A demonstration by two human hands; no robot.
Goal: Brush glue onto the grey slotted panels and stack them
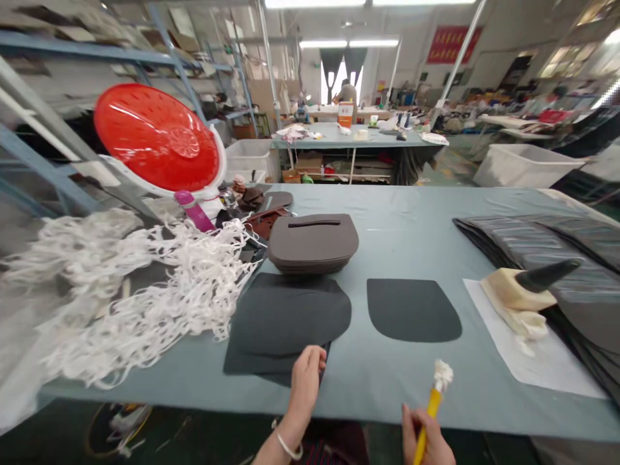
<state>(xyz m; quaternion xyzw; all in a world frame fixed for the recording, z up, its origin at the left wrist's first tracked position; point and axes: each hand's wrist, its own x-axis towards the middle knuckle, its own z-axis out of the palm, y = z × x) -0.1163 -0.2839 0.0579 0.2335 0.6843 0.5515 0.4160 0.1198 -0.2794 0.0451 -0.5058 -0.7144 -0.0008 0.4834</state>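
Observation:
My right hand grips a brush by its yellow handle, its tip pointing up and coated with thick white paste. Beyond it a single dark grey rounded panel lies flat on the table. My left hand has its fingers curled in at the near edge of overlapping dark sheets; whatever they may hold is hidden. Behind those sheets sits a stack of brown-grey panels, the top one with a dark slot. At the right, a cream container with a black nozzle lies tipped on white paper, white paste by it.
A tangled heap of white cords covers the table's left side. Above it stands a fan with a red cover. Layered dark panels lie along the right. Past the blue-grey table are another worktable and a distant person.

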